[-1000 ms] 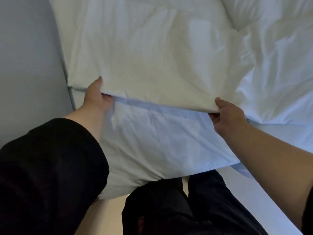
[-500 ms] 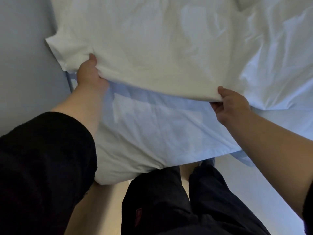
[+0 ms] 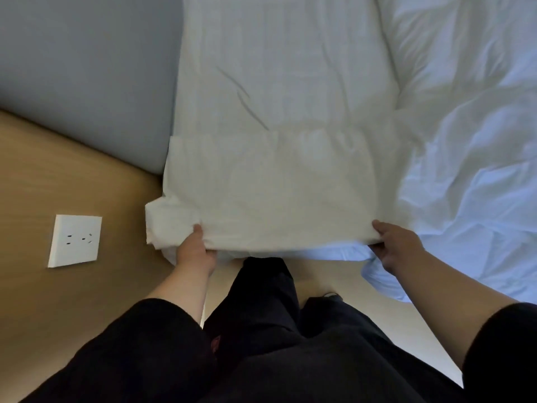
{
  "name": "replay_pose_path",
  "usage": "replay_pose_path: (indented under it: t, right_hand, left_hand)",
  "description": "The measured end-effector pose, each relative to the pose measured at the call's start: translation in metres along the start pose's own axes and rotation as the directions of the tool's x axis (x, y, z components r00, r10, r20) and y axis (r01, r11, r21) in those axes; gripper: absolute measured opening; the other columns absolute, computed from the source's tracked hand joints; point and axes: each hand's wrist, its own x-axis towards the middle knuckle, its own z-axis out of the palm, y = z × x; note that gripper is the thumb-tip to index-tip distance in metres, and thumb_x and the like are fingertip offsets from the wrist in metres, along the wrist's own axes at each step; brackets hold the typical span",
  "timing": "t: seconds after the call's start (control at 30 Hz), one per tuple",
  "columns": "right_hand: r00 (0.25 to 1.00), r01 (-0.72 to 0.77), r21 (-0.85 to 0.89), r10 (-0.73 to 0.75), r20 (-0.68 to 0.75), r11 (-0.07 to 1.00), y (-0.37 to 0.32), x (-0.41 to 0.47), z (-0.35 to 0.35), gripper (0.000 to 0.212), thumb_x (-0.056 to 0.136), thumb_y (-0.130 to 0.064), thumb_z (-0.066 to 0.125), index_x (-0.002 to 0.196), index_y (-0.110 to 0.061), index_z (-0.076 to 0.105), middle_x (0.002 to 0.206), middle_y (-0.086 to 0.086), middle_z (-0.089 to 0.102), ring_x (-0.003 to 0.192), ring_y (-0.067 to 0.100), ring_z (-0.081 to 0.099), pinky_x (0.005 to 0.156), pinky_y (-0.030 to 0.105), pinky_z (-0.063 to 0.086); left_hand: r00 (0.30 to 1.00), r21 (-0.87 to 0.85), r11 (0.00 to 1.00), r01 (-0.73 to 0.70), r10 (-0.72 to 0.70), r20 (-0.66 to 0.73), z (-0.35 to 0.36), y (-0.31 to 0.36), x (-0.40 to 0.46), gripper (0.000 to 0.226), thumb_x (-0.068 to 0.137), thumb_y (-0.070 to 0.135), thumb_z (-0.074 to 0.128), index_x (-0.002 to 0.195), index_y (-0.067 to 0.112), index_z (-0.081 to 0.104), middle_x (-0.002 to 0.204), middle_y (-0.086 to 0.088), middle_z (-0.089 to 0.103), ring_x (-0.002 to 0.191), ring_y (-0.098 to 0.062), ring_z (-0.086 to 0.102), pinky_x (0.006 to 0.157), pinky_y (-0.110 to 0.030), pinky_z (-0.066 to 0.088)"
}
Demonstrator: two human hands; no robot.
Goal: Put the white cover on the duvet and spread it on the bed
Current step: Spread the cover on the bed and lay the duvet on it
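The white covered duvet (image 3: pixel 276 193) lies over the near edge of the bed, its folded near part flat and its right side rumpled. My left hand (image 3: pixel 195 251) grips the duvet's near edge close to its left corner, thumb on top. My right hand (image 3: pixel 396 246) grips the same edge further right, thumb on top and fingers underneath. A pale blue-white layer of bedding (image 3: pixel 380 277) hangs below the edge by my right hand.
A grey padded headboard (image 3: pixel 87 74) stands to the left of the bed. Below it a tan wall panel (image 3: pixel 58 301) carries a white socket plate (image 3: pixel 75 240). My dark trouser legs (image 3: pixel 261 330) stand against the bed on a pale floor (image 3: pixel 319 280).
Both hands have drawn the duvet's near edge toward me and down over the bed's side. The blue sheet that showed beneath it is now mostly covered.
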Motion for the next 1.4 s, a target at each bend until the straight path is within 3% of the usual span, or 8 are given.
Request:
replay_pose_path:
  t: [0.13,0.33,0.57,0.8,0.9,1.0,1.17,1.4]
  right_hand:
    - [0.998,-0.029,0.131,0.021,0.061,0.991,0.005,0.004,-0.026,0.025,0.092,-0.013,0.070,0.115,-0.004,0.065,0.103,0.011,0.074,0.090,0.022,0.074,0.067,0.030,0.062]
    - [1.000,-0.011,0.340,0.016,-0.012,0.940,-0.015,0.016,-0.035,0.025,0.092,-0.026,0.072,0.112,-0.012,0.067,0.104,0.006,0.076,0.086,0.021,0.076,0.073,0.037,0.063]
    - [0.904,0.258,-0.287,-0.335,-0.265,0.922,-0.053,0.009,-0.015,0.031,0.087,-0.037,0.064,0.077,-0.013,0.046,0.082,0.004,0.056,0.080,0.028,0.063,0.076,0.038,0.056]
    - [0.739,0.444,-0.518,-0.626,-0.249,0.731,-0.208,-0.039,0.068,0.026,0.079,-0.037,0.057,0.077,-0.011,0.052,0.075,0.014,0.065,0.079,0.035,0.065,0.070,0.046,0.055]
    - [0.705,0.506,-0.562,-0.689,-0.168,0.654,-0.289,-0.050,0.121,0.013,0.078,-0.026,0.052,0.073,-0.013,0.051,0.065,0.004,0.065,0.072,0.028,0.060,0.060,0.033,0.046]
    - [0.656,0.651,-0.485,-0.754,-0.028,0.584,-0.335,-0.054,0.170,0.022,0.087,-0.019,0.054,0.104,-0.017,0.068,0.089,-0.002,0.061,0.079,0.017,0.055,0.059,0.020,0.040]
    - [0.711,0.651,-0.558,-0.670,0.213,0.515,-0.285,-0.033,0.198,0.045,0.092,-0.023,0.063,0.137,-0.023,0.059,0.131,-0.001,0.062,0.118,0.016,0.058,0.106,0.032,0.045]
    - [0.898,0.422,-0.640,-0.390,0.201,0.642,-0.155,-0.012,0.100,0.041,0.095,-0.021,0.064,0.135,-0.018,0.058,0.128,0.005,0.064,0.113,0.021,0.059,0.094,0.033,0.043]
  left_hand:
    - [0.994,0.130,0.991,0.025,-0.011,-0.109,-0.034,-0.030,-0.007,0.025,0.099,0.026,0.060,0.120,0.017,0.050,0.105,-0.008,0.063,0.098,-0.026,0.064,0.090,-0.045,0.056]
    - [0.981,0.366,0.920,-0.138,0.178,-0.079,-0.018,-0.012,-0.006,0.009,0.096,0.025,0.064,0.091,0.021,0.058,0.096,-0.004,0.065,0.084,-0.022,0.067,0.085,-0.045,0.059]
    - [0.936,0.738,0.644,-0.203,0.350,-0.047,0.035,0.054,-0.009,0.027,0.090,0.033,0.044,0.096,0.009,0.054,0.074,-0.014,0.061,0.060,-0.028,0.063,0.062,-0.033,0.046]
    - [0.905,0.700,0.614,-0.365,0.411,0.110,0.169,0.204,-0.004,0.021,0.092,0.025,0.046,0.091,0.007,0.057,0.075,-0.010,0.063,0.060,-0.028,0.066,0.071,-0.042,0.061]
    - [0.892,0.636,0.630,-0.446,0.370,0.260,0.255,0.267,0.008,0.018,0.097,0.014,0.045,0.081,0.011,0.053,0.074,-0.010,0.058,0.044,-0.018,0.063,0.047,-0.031,0.057]
    - [0.853,0.545,0.658,-0.520,0.361,0.377,0.317,0.303,0.011,0.022,0.099,0.026,0.043,0.079,0.021,0.050,0.080,0.006,0.054,0.059,-0.004,0.058,0.062,-0.027,0.048]
    - [0.807,0.514,0.665,-0.542,0.242,0.539,0.340,0.274,0.017,0.018,0.099,0.021,0.046,0.082,0.024,0.051,0.084,0.009,0.052,0.074,-0.006,0.054,0.077,-0.024,0.047]
    - [0.844,0.707,0.516,-0.484,0.062,0.533,0.290,0.138,0.018,0.009,0.097,0.014,0.052,0.099,0.016,0.061,0.101,-0.009,0.064,0.081,-0.021,0.064,0.073,-0.033,0.049]
